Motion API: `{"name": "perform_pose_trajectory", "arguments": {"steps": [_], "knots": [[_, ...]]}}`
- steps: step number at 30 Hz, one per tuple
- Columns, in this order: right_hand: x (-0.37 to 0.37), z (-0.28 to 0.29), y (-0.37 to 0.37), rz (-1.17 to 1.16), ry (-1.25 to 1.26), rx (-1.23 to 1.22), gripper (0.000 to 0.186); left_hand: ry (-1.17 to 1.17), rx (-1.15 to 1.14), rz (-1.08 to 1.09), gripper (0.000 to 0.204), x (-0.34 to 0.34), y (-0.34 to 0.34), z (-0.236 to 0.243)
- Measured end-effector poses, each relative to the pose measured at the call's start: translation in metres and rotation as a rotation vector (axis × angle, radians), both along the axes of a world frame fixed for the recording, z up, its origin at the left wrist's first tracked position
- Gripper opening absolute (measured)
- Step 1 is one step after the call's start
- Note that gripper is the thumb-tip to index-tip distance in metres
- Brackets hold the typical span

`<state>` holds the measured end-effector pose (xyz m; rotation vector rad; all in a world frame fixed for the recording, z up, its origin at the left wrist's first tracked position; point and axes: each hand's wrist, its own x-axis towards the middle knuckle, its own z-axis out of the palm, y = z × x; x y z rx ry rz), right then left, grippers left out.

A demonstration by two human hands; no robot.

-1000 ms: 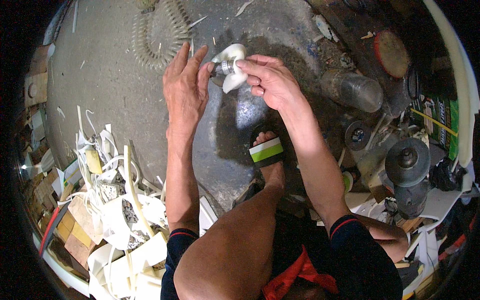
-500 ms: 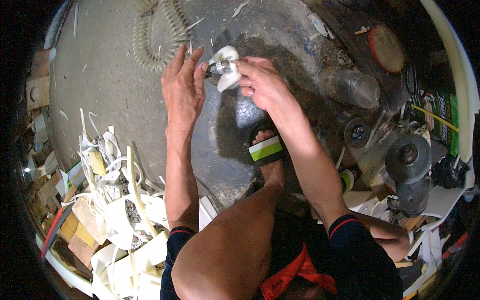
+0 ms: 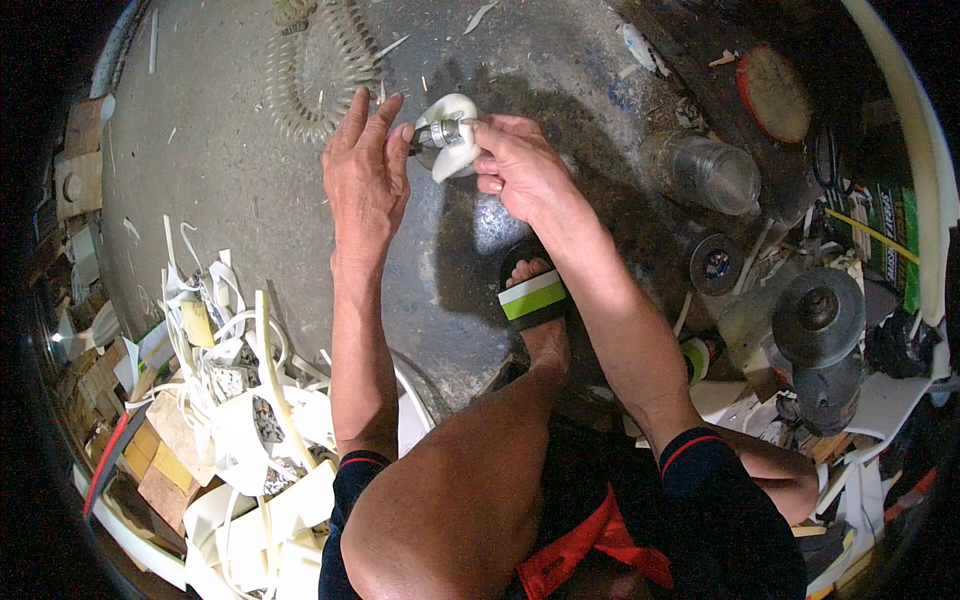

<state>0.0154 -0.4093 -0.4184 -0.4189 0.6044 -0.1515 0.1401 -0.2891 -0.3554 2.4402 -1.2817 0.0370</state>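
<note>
Beyond my foot, both hands meet over the floor. My right hand (image 3: 515, 165) pinches a white, curved, cup-like piece (image 3: 455, 162) between thumb and fingers. A short metal cylinder with a ringed collar (image 3: 438, 134) lies against the hollow of that piece. Its dark end reaches to my left hand (image 3: 368, 165), whose thumb and curled fingers hold it. The left index and middle fingers point up and away from it. Most of the part inside the left hand is hidden, so the cylinder's kind is unclear.
A coiled hose (image 3: 285, 105) lies far left. White strips and offcuts (image 3: 240, 410) pile up at lower left. To the right are a clear plastic jar (image 3: 715, 175), a round disc (image 3: 716, 263), an angle grinder with its disc upward (image 3: 820, 345), and a red-rimmed round piece (image 3: 775, 98).
The white piece has turned slightly against the metal cylinder. Both hands stay in nearly the same place with the same hold.
</note>
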Motion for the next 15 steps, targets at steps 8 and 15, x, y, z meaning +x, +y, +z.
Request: {"name": "perform_pose_trajectory", "arguments": {"steps": [8, 15], "knots": [[-0.002, 0.001, 0.005, -0.02, -0.026, -0.001, 0.018, 0.008, -0.003, 0.005, 0.035, -0.002, 0.002, 0.001], [-0.005, -0.003, 0.017, 0.042, 0.085, -0.172, 0.019, 0.031, 0.012, 0.014, 0.036, -0.005, 0.006, 0.004]]}}
